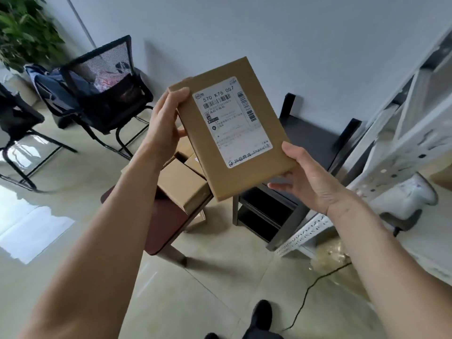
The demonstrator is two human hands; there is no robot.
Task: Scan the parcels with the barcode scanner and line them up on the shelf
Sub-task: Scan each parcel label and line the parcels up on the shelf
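Observation:
A flat brown cardboard parcel (pixel 266 133) with a white shipping label and barcodes is held up in front of me, label side facing me. My left hand (pixel 163 123) grips its upper left edge, thumb on the front. My right hand (pixel 310 177) holds its lower right corner, thumb on the front, fingers underneath. Below it, several more brown parcels (pixel 181 182) lie on a dark red stool (pixel 166 226). A white barcode scanner (pixel 406 196) on a dark stand sits on the white shelf (pixel 401 152) at the right.
A dark grey low rack (pixel 315 143) stands behind the held parcel. Two black mesh chairs (pixel 105 89) with bags stand at the left, and a plant (pixel 22 28) sits at the far left. A black cable (pixel 308 294) runs across the tiled floor. My shoe (pixel 261 314) shows below.

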